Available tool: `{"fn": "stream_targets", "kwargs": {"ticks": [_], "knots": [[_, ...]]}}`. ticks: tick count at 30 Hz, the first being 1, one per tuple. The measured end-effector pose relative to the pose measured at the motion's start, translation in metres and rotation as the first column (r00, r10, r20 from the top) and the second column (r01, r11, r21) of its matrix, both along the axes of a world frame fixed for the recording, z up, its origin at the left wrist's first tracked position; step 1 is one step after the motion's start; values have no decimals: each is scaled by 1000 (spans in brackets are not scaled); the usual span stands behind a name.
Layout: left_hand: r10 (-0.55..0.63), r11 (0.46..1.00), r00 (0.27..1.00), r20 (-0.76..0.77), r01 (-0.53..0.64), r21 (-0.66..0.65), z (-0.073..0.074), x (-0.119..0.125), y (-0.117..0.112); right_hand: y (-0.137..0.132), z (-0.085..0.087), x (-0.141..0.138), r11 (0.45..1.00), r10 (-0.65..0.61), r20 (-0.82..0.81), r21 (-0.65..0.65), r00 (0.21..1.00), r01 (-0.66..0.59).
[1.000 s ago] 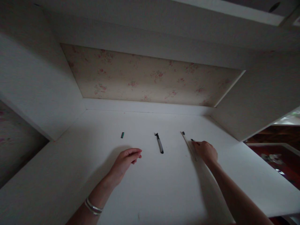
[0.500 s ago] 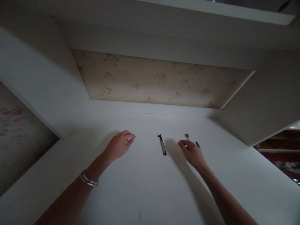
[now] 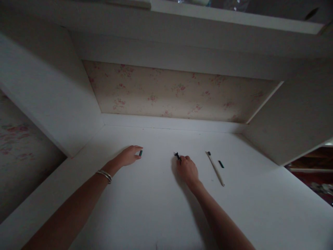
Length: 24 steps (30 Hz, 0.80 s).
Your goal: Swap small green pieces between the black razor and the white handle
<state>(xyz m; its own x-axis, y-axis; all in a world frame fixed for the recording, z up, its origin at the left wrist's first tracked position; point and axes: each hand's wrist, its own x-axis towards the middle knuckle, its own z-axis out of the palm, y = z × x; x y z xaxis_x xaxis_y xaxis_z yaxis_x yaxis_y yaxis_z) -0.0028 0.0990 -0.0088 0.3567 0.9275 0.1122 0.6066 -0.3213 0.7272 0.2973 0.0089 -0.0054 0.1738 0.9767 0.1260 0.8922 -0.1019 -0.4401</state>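
My left hand [image 3: 127,157] lies low on the white desk [image 3: 161,208], fingers stretched out, fingertips touching a small dark green piece [image 3: 141,152]. My right hand [image 3: 187,170] is curled over a black pen [image 3: 177,155]; only the pen's far end shows beyond my fingers. To the right of that hand a thin white stick with a dark tip [image 3: 215,168] lies on the desk, with a small dark piece [image 3: 221,164] beside it. A silver bracelet [image 3: 104,175] sits on my left wrist.
The desk sits in a white alcove with side panels at left [image 3: 52,100] and right [image 3: 291,128]. Floral wallpaper [image 3: 171,90] covers the back, and a shelf [image 3: 208,21] hangs overhead. Past the right panel a dark red surface [image 3: 317,177] shows.
My right hand left the white stick and moved left onto the black pen. My left hand slid forward until its fingertips reached the small green piece. The view shifted slightly.
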Motion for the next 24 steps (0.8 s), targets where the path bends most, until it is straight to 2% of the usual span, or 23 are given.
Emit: {"fn": "stream_targets", "kwargs": {"ticks": [3,6,8,10,14,15,16,18,21,22,24], "knots": [[-41,999,998,-49,41,3,-2,-2,5,1,0,3,1000,0,-131,26,991,4],[-66,997,996,-56,67,24,1,-1,3,0,3,7,996,6,-314,88,949,23],[-60,997,998,-36,61,42,5,2,-4,-1,5,11,991,10,-463,123,886,53],[-37,998,999,3,37,53,9,8,-15,-3,9,16,986,4,-623,131,782,99],[12,1000,994,108,-14,19,21,25,-47,-11,19,27,980,3,-869,101,495,172],[25,1000,988,150,-23,-17,24,30,-56,-14,23,28,979,11,-898,98,440,177],[72,992,955,288,-38,-122,26,36,-66,-16,27,29,980,23,-926,95,376,173],[164,960,826,539,-8,-280,31,48,-84,-21,33,29,989,49,-985,71,168,129],[258,907,578,774,131,-401,34,66,-108,-27,38,25,999,33,-961,38,-273,-13],[284,889,508,814,178,-422,34,72,-115,-29,38,23,998,20,-924,43,-382,-53],[326,865,393,860,243,-439,33,83,-125,-32,36,19,994,20,-870,72,-493,-86]]}}
